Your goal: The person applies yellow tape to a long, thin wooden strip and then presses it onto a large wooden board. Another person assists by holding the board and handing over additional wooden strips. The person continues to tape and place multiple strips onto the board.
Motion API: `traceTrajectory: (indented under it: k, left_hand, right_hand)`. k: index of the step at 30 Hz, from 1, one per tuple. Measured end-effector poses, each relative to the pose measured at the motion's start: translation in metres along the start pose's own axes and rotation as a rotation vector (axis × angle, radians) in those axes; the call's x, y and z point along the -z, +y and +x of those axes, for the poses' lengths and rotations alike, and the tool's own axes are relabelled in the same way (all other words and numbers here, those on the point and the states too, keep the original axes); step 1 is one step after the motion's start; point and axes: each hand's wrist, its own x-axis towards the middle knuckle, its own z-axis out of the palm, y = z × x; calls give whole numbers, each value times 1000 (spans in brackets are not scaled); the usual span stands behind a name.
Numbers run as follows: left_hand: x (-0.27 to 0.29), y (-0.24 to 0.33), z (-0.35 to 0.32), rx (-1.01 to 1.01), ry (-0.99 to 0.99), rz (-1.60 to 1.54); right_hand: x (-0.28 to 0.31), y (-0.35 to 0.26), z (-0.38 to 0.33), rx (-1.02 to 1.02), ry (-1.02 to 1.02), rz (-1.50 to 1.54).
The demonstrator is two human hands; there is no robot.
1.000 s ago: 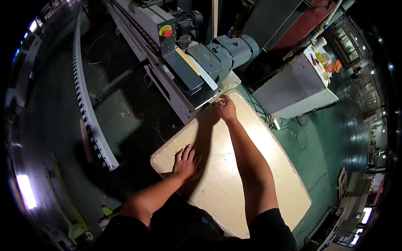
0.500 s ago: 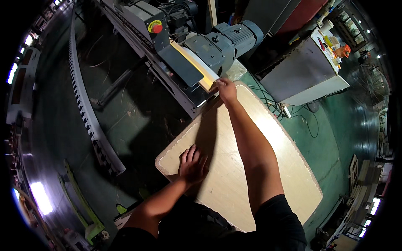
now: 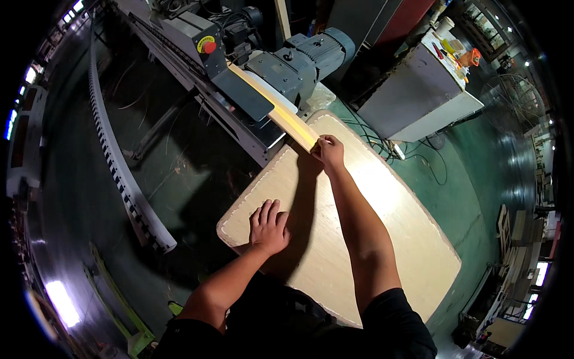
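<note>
In the middle of the scene, a pale board [image 3: 317, 254] with rounded corners and a rough-looking rim spreads out before the person. Beyond it, at the far left, stands a long grey machine [image 3: 190, 35], its near end close to the board's far left edge. To the far right a grey cabinet [image 3: 406, 99] carries small coloured items on top. At the left, a pale curved rail [image 3: 118, 167] with dark slots runs from far to near, well apart from the board. A ribbed grey motor [image 3: 326, 54] sits on the right side of the machine.

A wooden strip [image 3: 279, 110] with a yellow face reaches out of the machine, its near end over the far part of the board; whether it touches the board cannot be told. Half a second earlier that end is only just past the machine's dark guard plate [image 3: 244, 93]; now far more of the strip shows.

The right hand [image 3: 330, 152] pinches the strip's near end between thumb and fingers and has come nearer along with it. The left hand [image 3: 270, 227] keeps to the board's left part, palm down and holding nothing, its fingers slightly spread.
</note>
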Motion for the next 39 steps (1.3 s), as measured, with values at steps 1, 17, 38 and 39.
traceTrajectory:
  k: [1,17,38,39]
  left_hand:
    - [0,0,0,-4,15,5]
    - [-5,-1,-3,-35,113,61]
    - [-7,1,-4,-19,84,65]
    - [-7,0,-5,-23,96,61]
  right_hand:
    - [6,4,-4,4,-5,34]
    - [108,30,-68,41,144,120]
    - [250,79,-139,-73,315,9]
    - [257,83,-142,-81,307,23]
